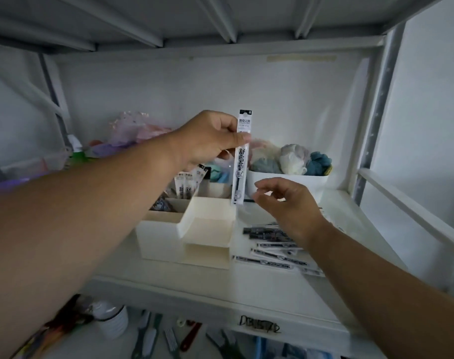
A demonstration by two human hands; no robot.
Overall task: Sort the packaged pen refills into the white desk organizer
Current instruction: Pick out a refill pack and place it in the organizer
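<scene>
My left hand point(207, 139) pinches a packaged pen refill point(241, 161) near its top and holds it upright above the white desk organizer point(163, 234). The pack's lower end hangs just over the organizer's right rear corner. My right hand point(285, 200) hovers with its fingers apart beside the pack's bottom, holding nothing. Three refill packs point(188, 183) stand in a rear compartment of the organizer. A loose pile of several refill packs point(275, 247) lies flat on the shelf to the right of the organizer, partly under my right wrist.
A white bin point(314, 181) with bundled cloth stands at the back right. Plastic bags and bottles point(132, 133) crowd the back left. The shelf frame post point(376, 125) rises on the right. Scissors and tools point(166, 338) lie on the lower shelf.
</scene>
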